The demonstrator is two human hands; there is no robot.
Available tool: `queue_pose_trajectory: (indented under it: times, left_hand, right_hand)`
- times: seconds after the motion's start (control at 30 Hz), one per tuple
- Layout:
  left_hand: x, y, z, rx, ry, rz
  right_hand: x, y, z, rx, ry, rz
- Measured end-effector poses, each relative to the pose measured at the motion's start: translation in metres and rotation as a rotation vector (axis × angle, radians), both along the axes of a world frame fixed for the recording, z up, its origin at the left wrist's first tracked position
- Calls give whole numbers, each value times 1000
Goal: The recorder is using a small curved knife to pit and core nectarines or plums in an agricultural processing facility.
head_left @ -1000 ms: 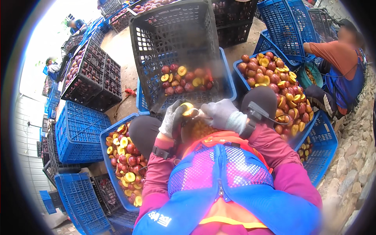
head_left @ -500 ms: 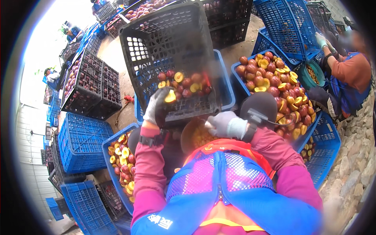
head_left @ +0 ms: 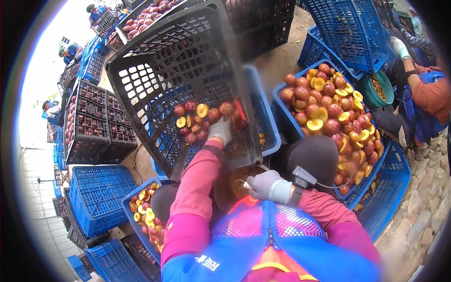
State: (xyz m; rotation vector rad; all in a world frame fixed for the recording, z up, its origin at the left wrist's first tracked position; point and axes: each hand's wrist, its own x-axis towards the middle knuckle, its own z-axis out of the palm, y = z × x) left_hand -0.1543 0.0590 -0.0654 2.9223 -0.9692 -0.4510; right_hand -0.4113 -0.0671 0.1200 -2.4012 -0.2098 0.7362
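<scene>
From the one view on my head, what has just changed is my left hand [head_left: 221, 130]: half a second ago it held a yellow-fleshed cut half over the near part of the tilted black crate [head_left: 188, 77], and now that gloved hand is down among the fruit lying in it, with my forearm stretched across the near side. Its fingers are mostly hidden by the fruit, so I cannot tell whether they are wide, narrow or closed on a piece; I read this as the reaching part of the work rather than the cutting part. The whole red fruit [head_left: 190, 105] and a few cut halves [head_left: 202, 110] sit in a heap round that hand, beside a red strip [head_left: 240, 110]. My right hand [head_left: 268, 184] has stayed near my lap, its fingers curled narrow around a small pale tool [head_left: 246, 185], apart from any fruit, so I judge it is free of cutting for now. Fruit also fills the right blue crate [head_left: 286, 123] and the left blue crate [head_left: 136, 223], one on each side of my knees
</scene>
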Motion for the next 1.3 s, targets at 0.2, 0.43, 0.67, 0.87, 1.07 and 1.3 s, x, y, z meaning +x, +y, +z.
queue_pose_trajectory:
  times: [0.2, 0.43, 0.67, 0.87, 1.07, 1.3]
  left_hand:
    - [30, -16, -7, 37, 216, 198]
    - [23, 33, 12, -626, 525, 314]
    - [-90, 79, 166, -1181, 861, 242]
    - [-184, 114, 204, -1686, 1253, 421]
    - [-216, 127, 191, -1421, 396, 176]
    - [-236, 142, 201, -1537, 677, 399]
  right_hand:
    - [6, -2, -21, -68, 38, 19]
    - [9, -4, -11, 236, -345, -471]
    - [28, 3, 47, 791, 42, -810]
    - [-7, 45, 39, 578, -235, -556]
    - [-29, 72, 34, 393, -162, -444]
    - [-41, 91, 79, 588, 177, -578]
